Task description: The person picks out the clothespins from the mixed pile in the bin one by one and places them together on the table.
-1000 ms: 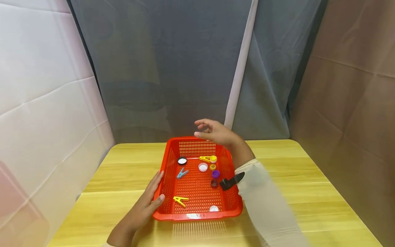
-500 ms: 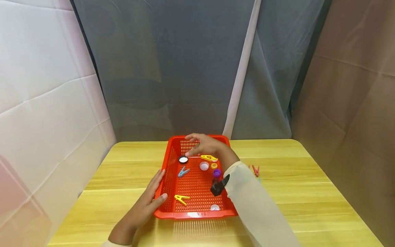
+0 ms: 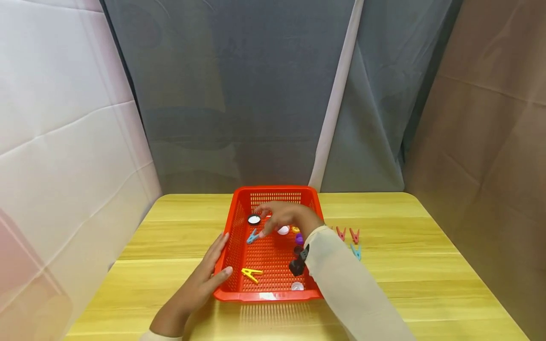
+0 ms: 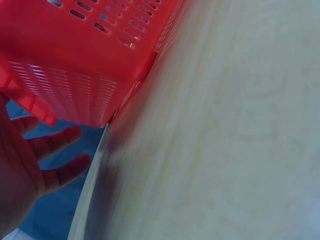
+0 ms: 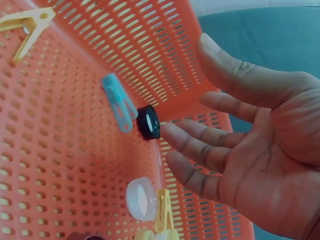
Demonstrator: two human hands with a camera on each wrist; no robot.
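A red perforated basket (image 3: 268, 297) stands on the table. My left hand (image 3: 198, 286) rests along its left rim, fingers extended and thumb over the edge. Inside the basket, my right hand (image 3: 285, 215) has its fingers spread and holds nothing. Its thumb tip is right by a blue clothespin (image 3: 252, 237) in the head view, and its fingers point at a black bottle cap (image 5: 148, 122) in the right wrist view. A pale cap (image 5: 141, 199) lies below the fingers beside a yellow clothespin (image 5: 164, 212). Another yellow clothespin (image 3: 250, 273) lies nearer the front.
A clear cap (image 3: 297, 286) sits by the basket's front wall; a purple cap (image 3: 299, 239) is partly hidden by the right arm. On the table right of the basket lie red clothespins (image 3: 355, 235) and a light blue one (image 3: 356, 252). A grey curtain (image 3: 239, 94) hangs behind the table.
My right hand has come down from above the far rim into the basket, toward the blue clothespin. Clothespins on the right of the table have come into view. My left hand stays on the rim.
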